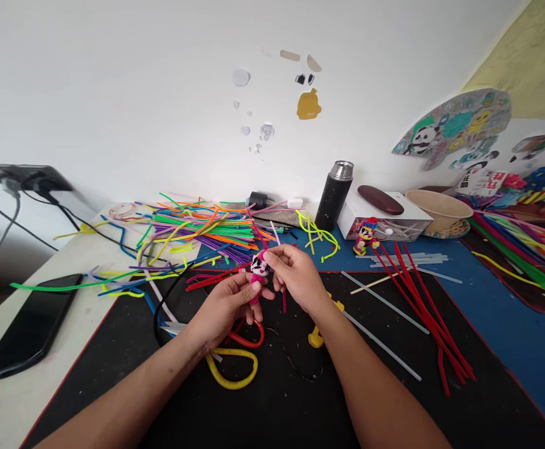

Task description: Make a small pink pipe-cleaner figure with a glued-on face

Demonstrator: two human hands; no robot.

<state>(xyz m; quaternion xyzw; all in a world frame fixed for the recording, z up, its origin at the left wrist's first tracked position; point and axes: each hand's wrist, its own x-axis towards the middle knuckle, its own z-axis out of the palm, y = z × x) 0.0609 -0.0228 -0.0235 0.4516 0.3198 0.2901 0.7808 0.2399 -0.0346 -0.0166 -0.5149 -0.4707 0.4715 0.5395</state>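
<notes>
A small pink doll (259,264) with a black-and-white face is held over the black mat. My left hand (221,304) grips its pink body between thumb and fingers. My right hand (298,274) is closed at the top of its head, thumb and fingertips pinched there. A magenta pipe cleaner (254,231) rises from near the head; its exact attachment cannot be made out. Below my left hand lie scissors (233,381) with yellow and red handle loops, partly hidden by that arm. A yellow object (316,337) is half covered by my right forearm.
Pipe cleaners (207,227) in many colours heap at the back left. Red pipe cleaners (436,324) and translucent sticks (387,349) lie right. A black flask (333,199), white box (408,228), finished figure (365,237) and bowl (441,209) stand behind. A dark phone (32,327) lies left.
</notes>
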